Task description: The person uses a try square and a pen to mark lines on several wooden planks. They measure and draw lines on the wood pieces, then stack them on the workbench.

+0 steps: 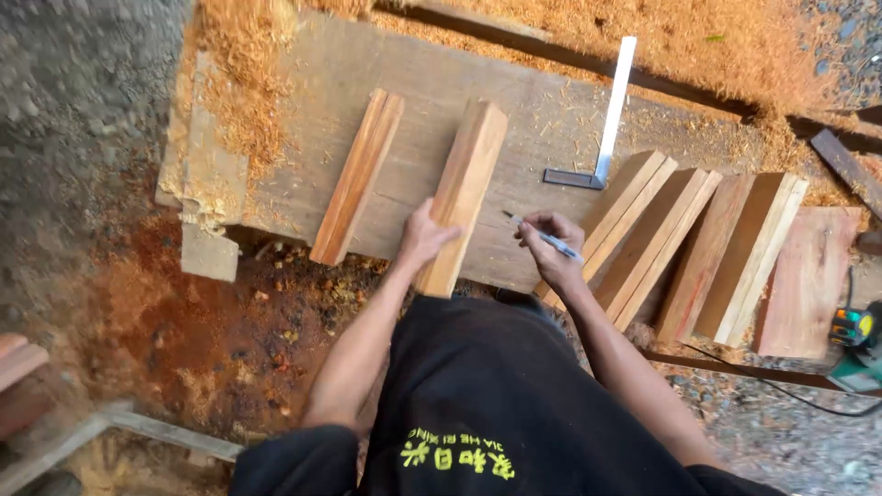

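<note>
where sawdust lies, worn plank bench, gravel ground

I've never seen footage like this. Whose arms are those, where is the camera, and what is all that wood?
The single picture comes from a camera worn on a person's head, looking down at their own bare arms. The left hand grips a short wooden block lying on a wide plank. The right hand holds a pen beside it. Another wooden piece lies to the left, more cut boards lean at the right, and a metal try square rests on the plank. Sawdust covers the ground.
</note>
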